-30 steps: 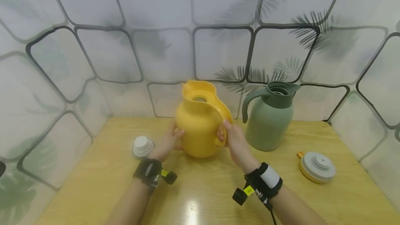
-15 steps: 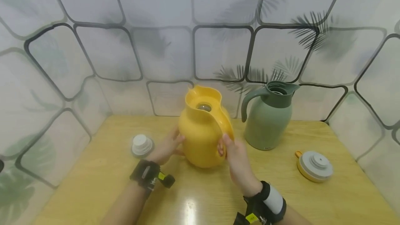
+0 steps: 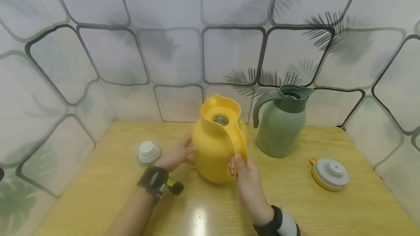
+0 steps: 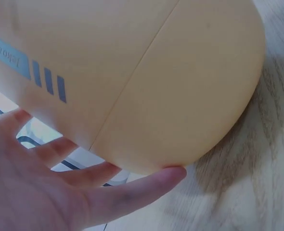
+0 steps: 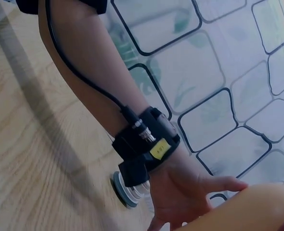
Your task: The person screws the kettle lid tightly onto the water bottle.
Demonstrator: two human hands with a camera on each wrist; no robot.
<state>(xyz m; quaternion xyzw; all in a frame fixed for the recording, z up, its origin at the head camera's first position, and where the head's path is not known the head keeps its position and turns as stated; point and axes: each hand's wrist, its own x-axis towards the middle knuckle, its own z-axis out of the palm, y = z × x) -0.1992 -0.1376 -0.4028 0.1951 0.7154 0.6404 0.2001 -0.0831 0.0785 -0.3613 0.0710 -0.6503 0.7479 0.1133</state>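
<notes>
A yellow thermos jug (image 3: pixel 216 145) is near the middle of the table in the head view, its mouth uncovered and facing up. My right hand (image 3: pixel 251 188) grips the lower part of its handle. On the jug's left side, my left hand (image 3: pixel 177 154) touches the body with fingers and thumb spread. In the left wrist view, the fingers of the left hand (image 4: pixel 50 178) lie fairly straight along the jug's wall (image 4: pixel 180 96). The right wrist view shows the left hand (image 5: pixel 185 192) against the jug (image 5: pixel 257 207). Whether the jug's base touches the table cannot be told.
A green thermos jug (image 3: pixel 282 126), also without a lid, stands at the back right. A yellow and grey lid (image 3: pixel 331 174) lies at the right. A white stopper (image 3: pixel 148 152) sits left of my left hand. A patterned cloth (image 3: pixel 177 54) rises behind the table (image 3: pixel 295 210).
The yellow jug has come closer to me and slightly right, and more of its mouth shows. My right hand moved nearer with the handle. My left hand stays at the jug's side.
</notes>
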